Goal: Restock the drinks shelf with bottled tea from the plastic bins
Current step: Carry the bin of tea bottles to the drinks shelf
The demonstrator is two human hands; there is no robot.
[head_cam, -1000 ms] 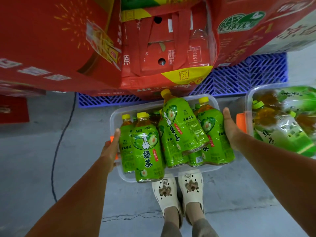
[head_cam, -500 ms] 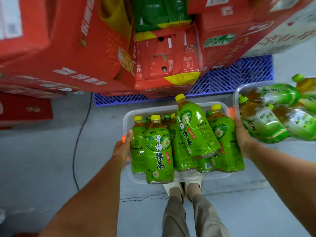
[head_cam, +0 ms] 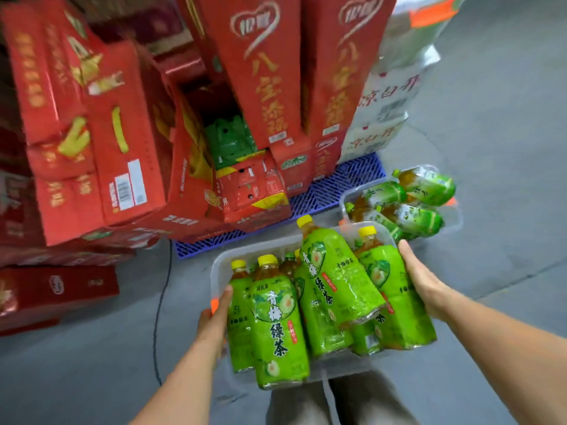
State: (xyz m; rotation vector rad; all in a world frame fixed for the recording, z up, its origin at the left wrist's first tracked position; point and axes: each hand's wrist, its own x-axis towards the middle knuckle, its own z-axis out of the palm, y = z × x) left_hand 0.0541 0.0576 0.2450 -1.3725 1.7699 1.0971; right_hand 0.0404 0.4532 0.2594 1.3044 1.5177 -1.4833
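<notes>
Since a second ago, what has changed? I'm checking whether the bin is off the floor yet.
The clear bin of green tea bottles has come up from the floor with the person straightening. Left hand and right hand grip its ends as before; the second bin stays down by the blue pallet.

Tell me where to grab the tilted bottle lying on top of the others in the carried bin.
Probably the neck just below the yellow cap of the top bottle, coming from above and the far side. It lies slanted across the upright bottles with its cap clear of them, while its lower body wedges between neighbours. Both hands now hold the clear bin.
</notes>
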